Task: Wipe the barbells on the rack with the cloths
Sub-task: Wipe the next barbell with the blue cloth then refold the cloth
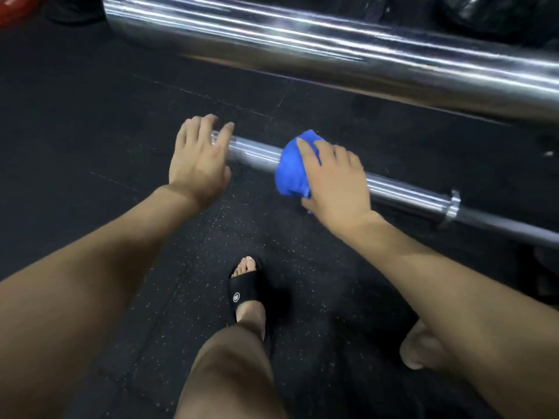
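My right hand (332,179) was clamped over a bunched-up blue cloth (292,167), fingers curled round it and pressing it onto the chrome sleeve of the barbell (402,189); my left hand (198,158) sat at the very end of that same sleeve, fingers loose and spread, just resting on the metal, not gripping anything; the bar ran at a slant from left to lower right, with its collar (452,207) off to the right of the cloth; a second, fatter-looking chrome bar (302,40) crossed the top, closer to the camera and blurry; below was the black speckled rubber floor (90,146) and my foot in a black slide sandal (243,290).
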